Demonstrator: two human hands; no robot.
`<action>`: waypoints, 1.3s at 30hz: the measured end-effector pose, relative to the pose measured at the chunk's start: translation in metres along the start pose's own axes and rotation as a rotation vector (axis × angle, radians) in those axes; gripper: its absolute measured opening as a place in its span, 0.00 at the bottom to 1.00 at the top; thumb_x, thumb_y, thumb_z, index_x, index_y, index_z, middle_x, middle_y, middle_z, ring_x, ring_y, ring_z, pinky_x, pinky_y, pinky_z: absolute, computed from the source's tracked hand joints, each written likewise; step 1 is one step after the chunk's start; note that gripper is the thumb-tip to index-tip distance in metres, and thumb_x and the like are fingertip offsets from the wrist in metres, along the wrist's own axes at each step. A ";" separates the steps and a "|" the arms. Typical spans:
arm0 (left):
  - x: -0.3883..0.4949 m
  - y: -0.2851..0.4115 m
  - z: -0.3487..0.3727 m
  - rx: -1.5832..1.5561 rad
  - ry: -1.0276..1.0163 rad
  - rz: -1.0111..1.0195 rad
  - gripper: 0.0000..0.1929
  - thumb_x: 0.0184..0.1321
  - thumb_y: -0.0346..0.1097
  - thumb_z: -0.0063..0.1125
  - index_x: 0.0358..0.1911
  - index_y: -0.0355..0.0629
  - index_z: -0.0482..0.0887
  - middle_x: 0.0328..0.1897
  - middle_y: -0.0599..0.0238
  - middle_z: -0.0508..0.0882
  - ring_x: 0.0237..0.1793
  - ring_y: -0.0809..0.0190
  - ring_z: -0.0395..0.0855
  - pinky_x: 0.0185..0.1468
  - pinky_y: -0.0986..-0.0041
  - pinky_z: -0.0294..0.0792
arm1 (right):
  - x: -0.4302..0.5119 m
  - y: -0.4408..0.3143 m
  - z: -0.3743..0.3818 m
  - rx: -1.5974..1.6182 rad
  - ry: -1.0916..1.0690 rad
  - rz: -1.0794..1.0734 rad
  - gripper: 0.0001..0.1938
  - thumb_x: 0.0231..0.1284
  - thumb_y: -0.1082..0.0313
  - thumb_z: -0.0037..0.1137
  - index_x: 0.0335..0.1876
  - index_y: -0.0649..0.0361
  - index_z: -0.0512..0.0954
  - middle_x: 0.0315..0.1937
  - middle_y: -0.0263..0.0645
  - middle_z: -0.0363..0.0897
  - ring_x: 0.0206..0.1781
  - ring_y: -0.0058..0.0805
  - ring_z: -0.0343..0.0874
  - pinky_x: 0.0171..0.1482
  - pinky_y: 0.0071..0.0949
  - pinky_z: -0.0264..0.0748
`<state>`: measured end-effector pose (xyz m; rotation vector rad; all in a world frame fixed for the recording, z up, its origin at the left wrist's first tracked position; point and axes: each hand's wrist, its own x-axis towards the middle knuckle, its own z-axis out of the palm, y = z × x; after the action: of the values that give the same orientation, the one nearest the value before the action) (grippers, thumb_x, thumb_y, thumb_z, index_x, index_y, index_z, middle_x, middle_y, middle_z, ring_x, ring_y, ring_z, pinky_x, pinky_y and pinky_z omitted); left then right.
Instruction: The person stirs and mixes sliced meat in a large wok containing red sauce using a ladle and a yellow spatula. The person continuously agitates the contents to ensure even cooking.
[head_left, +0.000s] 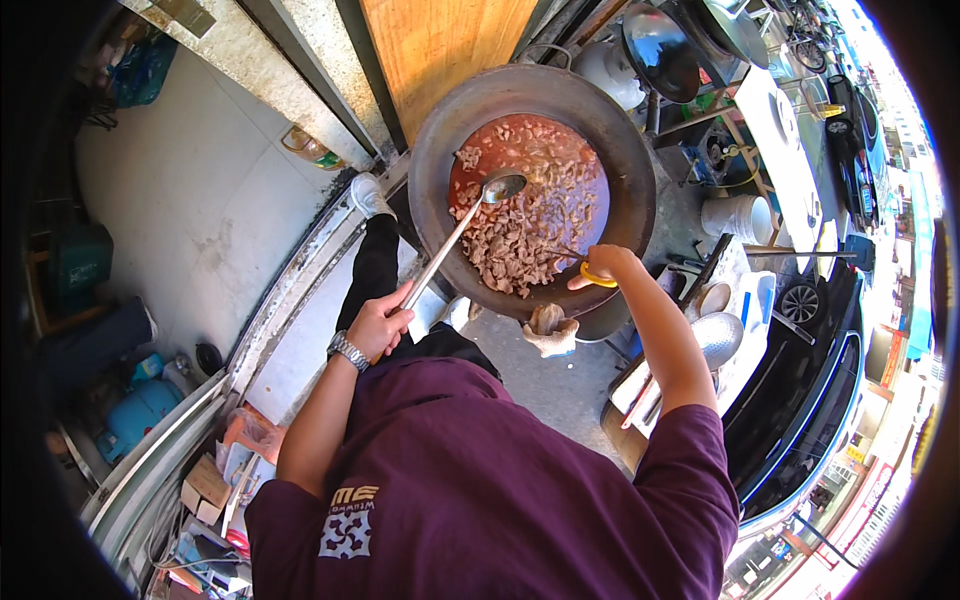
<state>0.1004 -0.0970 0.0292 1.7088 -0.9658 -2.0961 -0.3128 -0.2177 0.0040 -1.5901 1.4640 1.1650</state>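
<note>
A large metal wok (637, 172) holds many pieces of meat (510, 251) in reddish, oily liquid. My left hand (381, 324) grips the long handle of a metal ladle (504, 185), whose bowl is over the middle of the wok. At the wok's near right side, my right hand (604, 264) holds yellow-handled scissors (598, 278); their blades point left into the meat, and their tips are hard to make out. A work glove (551, 341) hangs at the wok's near rim, with its darker, stained part against the metal.
A wooden board (442, 52) stands behind the wok. On the right, a side table (739, 360) bears a dimpled metal bowl (718, 339). A white bucket (739, 217) stands beyond it. The raised door track (300, 300) runs along the left, near my foot.
</note>
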 end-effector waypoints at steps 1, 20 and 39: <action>-0.002 0.000 0.000 -0.025 -0.016 0.036 0.29 0.65 0.31 0.54 0.71 0.49 0.64 0.24 0.70 0.75 0.14 0.75 0.68 0.15 0.79 0.63 | 0.012 0.004 0.001 0.030 -0.002 -0.064 0.47 0.36 0.21 0.60 0.41 0.69 0.82 0.44 0.52 0.83 0.50 0.45 0.81 0.51 0.39 0.75; 0.001 0.001 0.001 0.017 -0.006 0.034 0.29 0.65 0.31 0.55 0.70 0.49 0.64 0.23 0.70 0.74 0.12 0.74 0.68 0.14 0.79 0.62 | -0.020 -0.033 0.050 -0.187 0.202 -0.196 0.14 0.62 0.63 0.46 0.49 0.48 0.81 0.42 0.42 0.84 0.48 0.43 0.84 0.48 0.41 0.80; -0.005 0.000 0.009 -0.007 0.014 0.005 0.30 0.64 0.30 0.55 0.70 0.49 0.65 0.22 0.70 0.74 0.12 0.74 0.67 0.14 0.79 0.62 | 0.012 -0.073 0.032 -0.532 0.620 -0.086 0.13 0.60 0.60 0.53 0.45 0.53 0.84 0.48 0.39 0.79 0.49 0.38 0.76 0.50 0.37 0.68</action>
<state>0.0937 -0.0909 0.0335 1.7140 -0.9559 -2.0791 -0.2462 -0.1829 -0.0261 -2.5267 1.4919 1.1212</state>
